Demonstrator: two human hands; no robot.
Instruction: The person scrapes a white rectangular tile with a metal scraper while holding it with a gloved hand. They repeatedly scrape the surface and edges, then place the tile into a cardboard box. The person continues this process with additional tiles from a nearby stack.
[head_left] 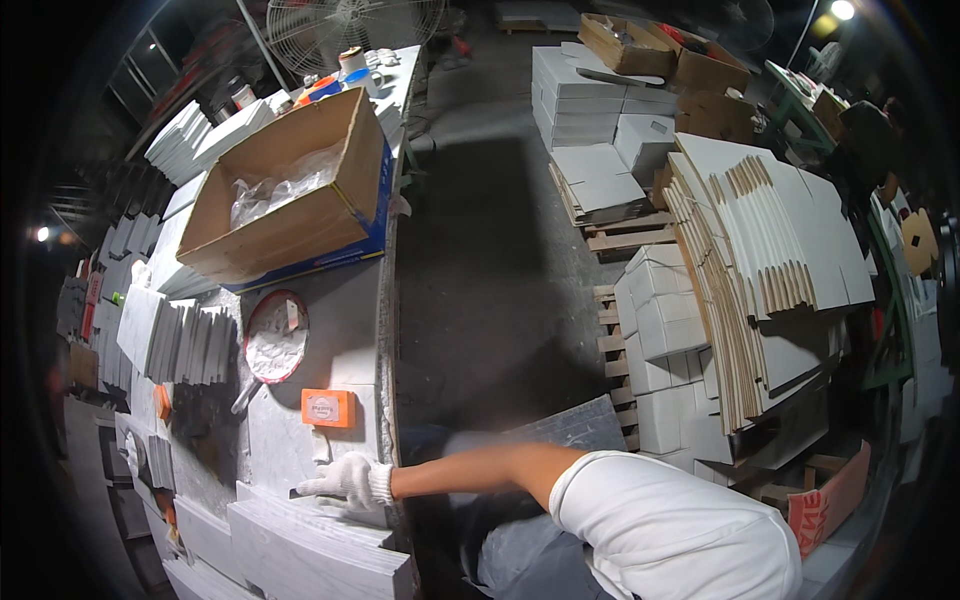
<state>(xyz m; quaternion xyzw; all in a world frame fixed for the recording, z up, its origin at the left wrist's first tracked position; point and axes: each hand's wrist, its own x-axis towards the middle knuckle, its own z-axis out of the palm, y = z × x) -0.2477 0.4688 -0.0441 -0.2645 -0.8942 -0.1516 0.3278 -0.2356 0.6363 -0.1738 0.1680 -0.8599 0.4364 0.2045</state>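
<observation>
My right hand (347, 480), in a white knitted glove, reaches leftward over the worktable. Its fingers are bent together above a stack of white marble-look slabs (318, 548) that stand on edge. A small dark bit shows by the fingertips; what they hold cannot be made out. Just beyond the glove, a pale strip (321, 446) lies below an orange box (328, 408). Farther up is a round red-rimmed racket-like pan (276, 338) with white pieces on it. My left hand is out of the picture.
A large open carton (290, 232) with clear plastic inside stands on the table (350, 350). More upright slabs (180, 340) line its left side. Across the dark aisle floor (470, 300) are white boxes (665, 300) on pallets and flattened cardboard (775, 230). A fan (355, 30) stands far back.
</observation>
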